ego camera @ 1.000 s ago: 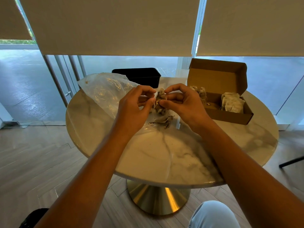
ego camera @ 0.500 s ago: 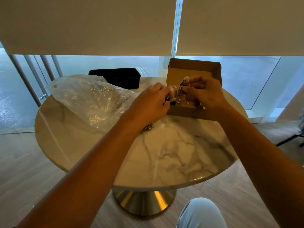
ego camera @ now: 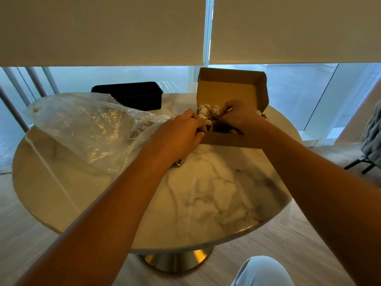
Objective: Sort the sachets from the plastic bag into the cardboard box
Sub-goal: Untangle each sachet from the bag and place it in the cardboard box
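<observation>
Both hands, left hand and right hand, pinch sachets inside the cardboard box; the plastic bag lies left of the box on the bench.

This looks like a home or apartment living space rather than a workplace. A round marble-topped table on a polished brass pedestal base stands on pale wood-look plank flooring. Directly behind it run floor-to-ceiling glass panes with cream roller blinds pulled most of the way down. At the right edge, a chair draped with a grey knitted throw adds to the domestic feel.
</observation>
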The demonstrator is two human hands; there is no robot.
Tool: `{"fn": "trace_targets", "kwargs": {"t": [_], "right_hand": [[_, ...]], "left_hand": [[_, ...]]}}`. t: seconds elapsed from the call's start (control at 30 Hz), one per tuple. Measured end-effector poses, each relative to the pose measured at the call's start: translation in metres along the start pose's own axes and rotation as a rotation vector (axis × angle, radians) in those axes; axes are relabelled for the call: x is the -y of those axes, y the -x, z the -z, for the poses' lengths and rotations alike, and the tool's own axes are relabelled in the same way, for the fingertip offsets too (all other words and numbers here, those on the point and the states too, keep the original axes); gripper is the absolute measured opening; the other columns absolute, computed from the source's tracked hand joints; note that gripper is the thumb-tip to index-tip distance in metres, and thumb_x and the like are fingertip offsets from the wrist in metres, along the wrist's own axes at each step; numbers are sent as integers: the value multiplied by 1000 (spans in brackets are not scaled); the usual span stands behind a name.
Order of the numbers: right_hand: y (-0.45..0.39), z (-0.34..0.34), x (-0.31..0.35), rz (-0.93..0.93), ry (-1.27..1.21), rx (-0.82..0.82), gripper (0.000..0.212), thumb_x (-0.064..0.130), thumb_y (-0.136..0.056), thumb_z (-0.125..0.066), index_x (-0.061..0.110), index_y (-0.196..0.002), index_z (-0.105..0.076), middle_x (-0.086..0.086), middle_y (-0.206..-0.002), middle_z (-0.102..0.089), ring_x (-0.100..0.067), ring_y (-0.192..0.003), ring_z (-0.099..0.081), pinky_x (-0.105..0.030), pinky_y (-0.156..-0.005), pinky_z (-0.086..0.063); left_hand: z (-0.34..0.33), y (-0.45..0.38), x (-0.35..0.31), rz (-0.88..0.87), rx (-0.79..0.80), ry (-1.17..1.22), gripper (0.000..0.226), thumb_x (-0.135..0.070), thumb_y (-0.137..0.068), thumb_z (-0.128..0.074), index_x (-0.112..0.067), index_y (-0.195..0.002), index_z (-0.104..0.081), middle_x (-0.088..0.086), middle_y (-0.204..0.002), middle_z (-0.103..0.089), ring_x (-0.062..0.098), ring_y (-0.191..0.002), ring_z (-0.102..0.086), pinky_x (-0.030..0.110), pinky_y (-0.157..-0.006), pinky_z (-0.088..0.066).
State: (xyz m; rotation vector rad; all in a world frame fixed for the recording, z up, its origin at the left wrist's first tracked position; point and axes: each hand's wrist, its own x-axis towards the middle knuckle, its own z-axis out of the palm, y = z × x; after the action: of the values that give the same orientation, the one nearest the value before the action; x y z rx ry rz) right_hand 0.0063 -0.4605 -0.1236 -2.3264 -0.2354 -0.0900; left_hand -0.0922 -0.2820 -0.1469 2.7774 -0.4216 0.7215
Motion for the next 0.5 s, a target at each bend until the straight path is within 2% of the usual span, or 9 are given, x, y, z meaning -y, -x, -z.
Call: {"fn": "trace_targets", "kwargs": {"t": [0.13,0.23,0.3,0.37,0.5], "right_hand": [[-2,-9,-3,7,5,-91,38,18,-81,-85,17,-103,-54,1,-86,-54,-10,-76,-48,-25,-58,-36],[-3,-11,-3,59,74,-59,21,12,-87,-78,19,-84,-59,3,-81,-55,-11,-78,-52,-22,-58,-36],[-2,-11,-3,110,111,-25,26,8,-90,-75,23,-74,-61,5,-82,-57,-11,-80,-54,-18,-59,-38],[0,-11,-2,153,119,-28,24,7,-92,-73,21,-74,-65,3,-86,-60,-11,-82,-56,-16,-60,-38],[8,-5,-2,229,103,-63,9,9,-91,-74,16,-88,-73,0,-94,-67,-16,-89,-64,-15,-64,-44]], "left_hand": [[0,-1,2,-4,-5,23,20,-35,-98,-59,-30,-113,-72,-6,-122,-55,16,-100,-60,30,-81,-49],[0,0,1,-3,-10,27,21,-35,-98,-59,-30,-113,-72,-7,-122,-55,16,-100,-60,32,-83,-51],[-1,0,1,3,-11,22,20,-36,-98,-59,-31,-113,-72,-8,-123,-55,15,-100,-61,29,-82,-50],[-1,2,0,10,3,21,21,-37,-97,-61,-31,-114,-70,-8,-124,-55,16,-100,-61,28,-81,-49],[9,6,-2,11,-11,23,25,-36,-96,-63,-31,-120,-67,-7,-127,-55,18,-104,-60,32,-86,-52]]}}
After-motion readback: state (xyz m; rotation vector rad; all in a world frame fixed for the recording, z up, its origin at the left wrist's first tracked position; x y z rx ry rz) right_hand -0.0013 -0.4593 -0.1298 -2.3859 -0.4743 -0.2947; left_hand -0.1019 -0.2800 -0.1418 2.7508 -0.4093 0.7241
